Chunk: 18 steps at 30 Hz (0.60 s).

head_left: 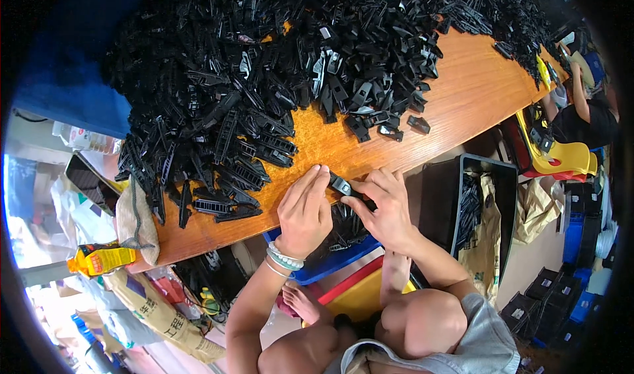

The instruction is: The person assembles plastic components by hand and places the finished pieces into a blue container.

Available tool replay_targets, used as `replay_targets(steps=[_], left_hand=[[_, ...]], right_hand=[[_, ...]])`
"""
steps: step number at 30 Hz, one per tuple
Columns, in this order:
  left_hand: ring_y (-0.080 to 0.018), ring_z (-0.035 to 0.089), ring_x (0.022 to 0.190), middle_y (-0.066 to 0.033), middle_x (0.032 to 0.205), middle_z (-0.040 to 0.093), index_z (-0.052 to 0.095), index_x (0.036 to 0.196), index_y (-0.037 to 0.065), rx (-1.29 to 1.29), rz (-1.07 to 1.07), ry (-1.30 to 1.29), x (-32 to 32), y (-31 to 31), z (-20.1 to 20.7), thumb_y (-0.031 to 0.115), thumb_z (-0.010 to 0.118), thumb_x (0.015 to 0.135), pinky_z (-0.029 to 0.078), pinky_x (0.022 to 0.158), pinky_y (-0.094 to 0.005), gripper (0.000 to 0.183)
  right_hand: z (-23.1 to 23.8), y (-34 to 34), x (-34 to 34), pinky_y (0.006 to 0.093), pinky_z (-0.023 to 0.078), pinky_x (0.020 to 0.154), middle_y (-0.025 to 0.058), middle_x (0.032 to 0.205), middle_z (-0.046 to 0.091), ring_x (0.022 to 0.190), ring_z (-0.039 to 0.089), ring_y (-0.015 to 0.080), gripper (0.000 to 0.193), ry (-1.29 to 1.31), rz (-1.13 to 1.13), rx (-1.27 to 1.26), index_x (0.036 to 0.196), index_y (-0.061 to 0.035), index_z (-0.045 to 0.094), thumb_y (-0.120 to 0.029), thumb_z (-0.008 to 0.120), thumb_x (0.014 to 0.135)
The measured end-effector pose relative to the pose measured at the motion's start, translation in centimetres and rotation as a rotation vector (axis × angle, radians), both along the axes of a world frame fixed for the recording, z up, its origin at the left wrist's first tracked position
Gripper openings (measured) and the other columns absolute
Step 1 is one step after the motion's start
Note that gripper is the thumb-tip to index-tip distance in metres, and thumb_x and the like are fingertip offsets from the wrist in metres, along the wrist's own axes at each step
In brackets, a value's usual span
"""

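Over the table's front edge I hold a slim black plastic part (343, 186) with a lighter grey patch on top. My right hand (388, 205) pinches its near end between thumb and fingers. At the other end, the closed-together fingertips of my left hand (305, 214) press against the part, partly hiding it. Beyond my hands, a great heap of black plastic parts (264, 77) covers much of the wooden table (482, 77). Long ribbed pieces (228, 136) lie on the left side, and shorter blocky pieces (363, 93) lie toward the middle.
Below my hands is a blue bin (343, 263) with black pieces inside. A black crate (485, 163) with paper sacks stands right. A cloth sack (137, 219) and yellow packet (102, 260) sit at the left edge. Another person (584, 120) works far right, near a yellow chair (561, 156).
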<state>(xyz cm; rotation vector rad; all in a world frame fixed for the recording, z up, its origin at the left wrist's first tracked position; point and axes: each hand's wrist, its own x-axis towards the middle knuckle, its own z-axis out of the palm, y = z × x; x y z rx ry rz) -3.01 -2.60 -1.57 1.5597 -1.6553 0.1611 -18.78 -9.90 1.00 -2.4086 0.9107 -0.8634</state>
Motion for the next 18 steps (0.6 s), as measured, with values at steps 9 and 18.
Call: replay_targets(steps=[9,18], left_hand=[[-0.0325,0.053,0.109,-0.0151,0.116,0.057,0.061,0.11,-0.003,0.189,0.344,-0.284,3.5,1.3,3.2,0.001,0.059,0.076,0.04,0.095,-0.0449,0.034],[-0.0329,0.053,0.11,-0.0157,0.115,0.057,0.061,0.111,-0.004,0.199,0.292,-0.277,3.5,0.5,2.4,0.002,0.06,0.082,0.042,0.095,-0.0434,0.03]], right_hand=[[1.9,-5.5,-1.3,0.038,0.044,0.08,0.0102,0.097,0.062,0.092,0.056,0.028,0.027,0.093,0.017,-0.197,0.105,-0.0049,0.071,-0.002,0.066,0.079],[0.5,-7.5,1.2,0.0376,0.039,0.082,0.0061,0.094,0.057,0.096,0.052,0.0245,0.028,0.152,0.197,-0.336,0.103,-0.0031,0.069,-0.007,0.059,0.077]])
